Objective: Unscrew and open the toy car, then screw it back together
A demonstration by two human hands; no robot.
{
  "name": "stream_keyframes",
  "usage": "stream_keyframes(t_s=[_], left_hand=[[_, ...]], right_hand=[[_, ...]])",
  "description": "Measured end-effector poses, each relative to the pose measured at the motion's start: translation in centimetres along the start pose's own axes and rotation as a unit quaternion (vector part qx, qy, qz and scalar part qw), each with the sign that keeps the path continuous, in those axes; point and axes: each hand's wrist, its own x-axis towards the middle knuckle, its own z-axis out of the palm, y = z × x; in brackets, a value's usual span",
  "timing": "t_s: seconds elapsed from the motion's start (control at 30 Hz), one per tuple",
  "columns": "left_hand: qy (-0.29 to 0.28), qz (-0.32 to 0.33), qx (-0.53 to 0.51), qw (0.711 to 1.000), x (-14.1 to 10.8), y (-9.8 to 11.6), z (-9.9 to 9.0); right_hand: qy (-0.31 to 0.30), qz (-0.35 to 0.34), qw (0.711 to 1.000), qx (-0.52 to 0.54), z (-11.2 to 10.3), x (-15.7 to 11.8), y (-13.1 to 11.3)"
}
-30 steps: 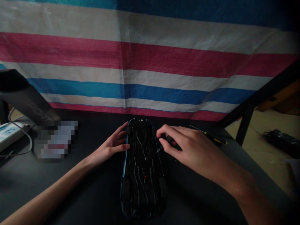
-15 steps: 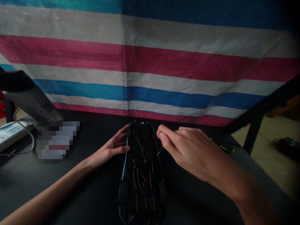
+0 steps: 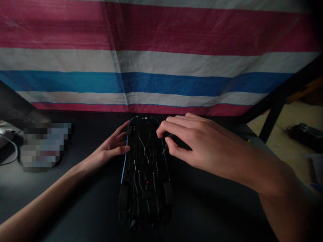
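A toy car (image 3: 146, 161) lies upside down on the dark table, its black underside with silvery lines facing up and blue body edges showing. My left hand (image 3: 111, 144) rests against its left side with fingers stretched and apart, the thumb touching the edge near the far left wheel. On the other side, my right hand (image 3: 189, 137) is closed around a screwdriver (image 3: 180, 141) with a black handle. Its thin metal shaft points down and left beside the car's right edge. Whether the tip touches anything cannot be made out.
A blurred-out pale object (image 3: 47, 144) lies on the table (image 3: 83, 198) at left, near a grey stand (image 3: 20, 104) and a cable (image 3: 16, 151). A striped tarp (image 3: 176, 84) hangs behind. Black frame bars (image 3: 272, 117) stand at the right edge.
The camera view has tilted down and shifted right, so the scene sits further left. My right hand has turned, exposing the black screwdriver handle. My left hand stays against the car.
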Motion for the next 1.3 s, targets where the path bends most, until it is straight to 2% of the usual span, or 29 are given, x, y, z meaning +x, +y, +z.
stream_keyframes(t_s=[0.07, 0.17, 0.23, 0.4, 0.6, 0.7, 0.77, 0.9, 1.03, 1.1, 1.2, 1.3], left_hand=[[0.001, -0.003, 0.001, 1.0, -0.04, -0.12, -0.07], [0.009, -0.005, -0.002, 1.0, -0.06, -0.35, -0.18], [0.012, -0.005, -0.004, 1.0, -0.05, -0.43, -0.19], [0.007, -0.001, -0.011, 1.0, 0.01, -0.3, -0.05], [0.0, 0.002, 0.001, 1.0, 0.03, -0.14, -0.12], [-0.003, 0.0, -0.009, 1.0, -0.02, -0.21, -0.17], [-0.002, 0.003, -0.013, 1.0, -0.02, -0.27, -0.15], [0.01, 0.006, -0.013, 1.0, -0.01, -0.32, -0.1], [-0.001, 0.006, -0.018, 1.0, -0.02, -0.29, -0.13], [-0.005, 0.005, -0.017, 1.0, -0.04, -0.27, -0.16], [-0.005, 0.002, -0.012, 1.0, -0.06, -0.22, -0.2], [-0.006, 0.003, -0.004, 1.0, -0.01, -0.13, -0.21]], right_hand=[[-0.001, 0.014, 1.0, -0.015, 0.11, -0.02, -0.05], [0.008, 0.077, 0.994, -0.072, 0.3, -0.15, -0.38], [0.007, 0.095, 0.993, -0.068, 0.29, -0.3, -0.59], [0.002, 0.045, 0.999, -0.022, 0.03, -0.63, -0.45], [0.0, 0.077, 0.996, -0.048, 0.21, -0.38, -0.58], [-0.001, 0.052, 0.998, -0.021, 0.24, -0.25, -0.71], [0.005, 0.046, 0.998, -0.042, 0.27, -0.2, -0.74], [0.009, 0.083, 0.993, -0.077, 0.2, -0.19, -0.77], [0.001, 0.039, 0.999, -0.019, 0.01, -0.27, -0.53], [-0.004, 0.02, 1.0, -0.023, 0.04, -0.25, -0.42], [0.004, 0.044, 0.997, -0.061, 0.21, -0.14, -0.47], [0.008, 0.051, 0.998, -0.046, 0.2, -0.08, -0.67]])
